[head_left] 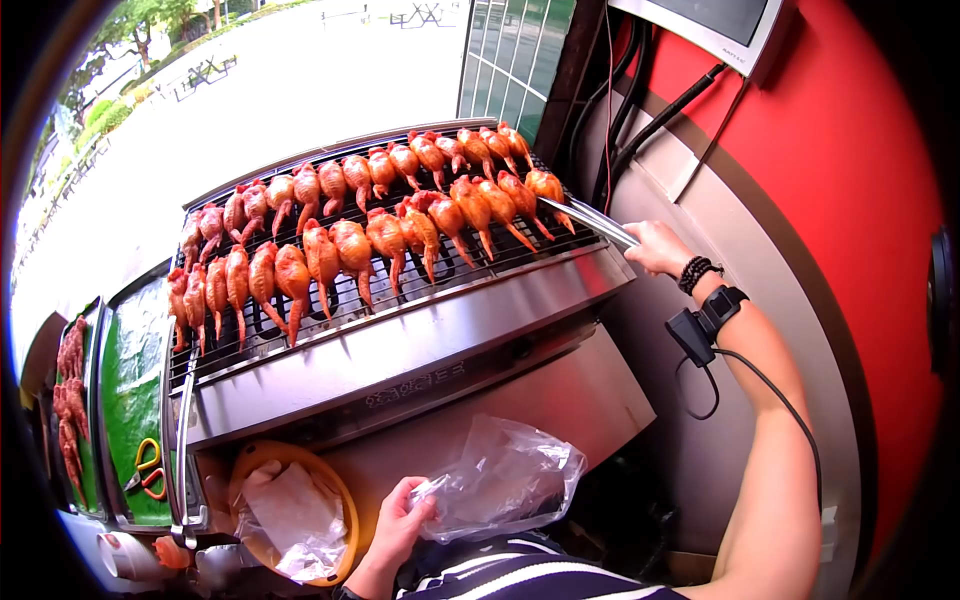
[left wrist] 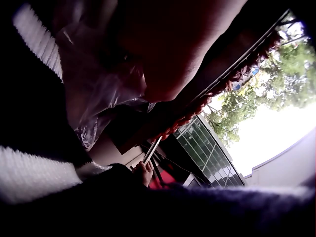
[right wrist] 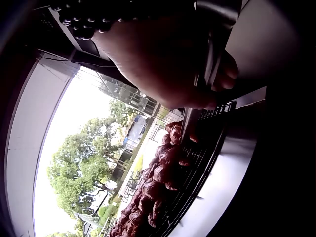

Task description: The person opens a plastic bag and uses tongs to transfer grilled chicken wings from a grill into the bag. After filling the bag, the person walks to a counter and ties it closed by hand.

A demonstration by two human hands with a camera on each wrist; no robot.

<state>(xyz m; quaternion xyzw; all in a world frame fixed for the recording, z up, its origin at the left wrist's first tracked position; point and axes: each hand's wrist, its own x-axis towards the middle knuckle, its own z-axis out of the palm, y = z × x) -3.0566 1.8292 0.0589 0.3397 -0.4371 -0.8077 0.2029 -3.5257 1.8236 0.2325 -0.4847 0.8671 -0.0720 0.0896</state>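
Note:
My right hand [head_left: 660,248] grips a pair of metal tongs [head_left: 600,222] at the right end of the grill. Their tips reach the rightmost chicken wing [head_left: 545,185] of the front row. Two rows of reddish-orange chicken wings [head_left: 387,236] lie across the wire grate [head_left: 330,290]. Low in the head view, my left hand [head_left: 402,520] pinches the edge of a crumpled clear plastic bag [head_left: 510,475], held in front of the grill. In the right wrist view the tongs [right wrist: 190,121] run from my fingers down to the wings [right wrist: 165,173]; the left wrist view is dark.
A steel grill front [head_left: 420,325] spans the middle. Another pair of tongs [head_left: 184,440] hangs at its left end. Scissors [head_left: 148,468] lie on a green tray [head_left: 135,370]; raw meat lies further left. An orange-rimmed bin [head_left: 345,500] stands below. A red wall [head_left: 850,150] bounds the right.

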